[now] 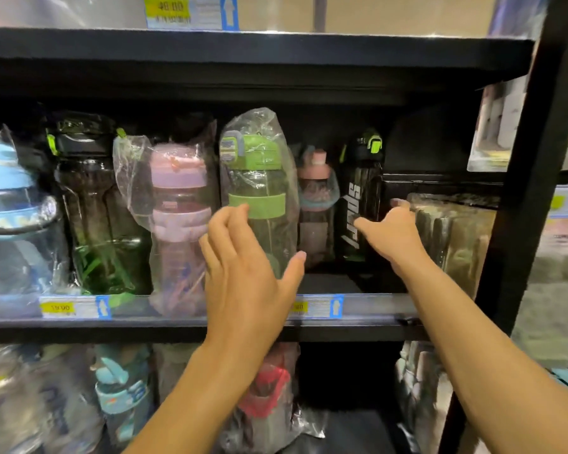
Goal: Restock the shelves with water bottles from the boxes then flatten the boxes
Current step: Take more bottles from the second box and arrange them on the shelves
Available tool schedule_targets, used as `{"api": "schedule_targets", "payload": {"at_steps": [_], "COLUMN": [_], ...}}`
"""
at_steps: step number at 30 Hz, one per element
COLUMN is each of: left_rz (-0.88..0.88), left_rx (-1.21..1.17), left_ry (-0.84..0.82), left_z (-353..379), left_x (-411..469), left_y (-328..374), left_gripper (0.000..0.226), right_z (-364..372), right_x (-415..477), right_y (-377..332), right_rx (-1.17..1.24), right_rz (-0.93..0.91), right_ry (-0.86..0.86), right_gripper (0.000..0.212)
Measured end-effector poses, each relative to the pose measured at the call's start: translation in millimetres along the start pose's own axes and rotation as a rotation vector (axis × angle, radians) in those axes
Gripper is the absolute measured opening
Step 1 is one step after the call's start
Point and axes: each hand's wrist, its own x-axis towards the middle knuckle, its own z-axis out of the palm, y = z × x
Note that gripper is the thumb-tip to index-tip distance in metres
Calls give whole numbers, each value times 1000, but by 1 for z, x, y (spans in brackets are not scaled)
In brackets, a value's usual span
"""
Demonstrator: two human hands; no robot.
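A green-lidded water bottle (258,178) in a clear plastic bag stands upright on the middle shelf (374,309). My left hand (243,273) is spread open in front of its lower part, fingers straight. My right hand (392,234) reaches further in, open, between a black sport bottle (361,198) and a pack of brownish items (453,234), thumb near the black bottle. A pink bagged bottle (177,217) stands left of the green one, and a smaller pink bottle (317,198) stands behind to its right.
More bottles fill the shelf's left: a black-and-green one (89,208) and a blue one (10,208). The lower shelf holds more bagged bottles (122,388). A black upright post (535,191) bounds the right side. The upper shelf board (243,60) hangs close above the bottle tops.
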Motion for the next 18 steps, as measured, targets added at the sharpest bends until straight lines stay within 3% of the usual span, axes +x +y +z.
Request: {"api": "schedule_targets", "payload": {"at_steps": [5,10,18], "left_rz": [-125,-191,-200], "left_rx": [38,12,-11], "left_ry": [-28,-118,-175], "left_z": [20,35,33], "left_x": [2,-3,8], "left_y": [-6,-18,-32], "left_gripper": [109,114,113], "right_z": [8,16,25], "right_x": [36,58,71], "right_y": [-3,-10,0], "right_rx": [-62,-60,-73], "right_rz": [90,124,92], "right_ry": [-80,-142,-171], "right_gripper": [104,124,111]}}
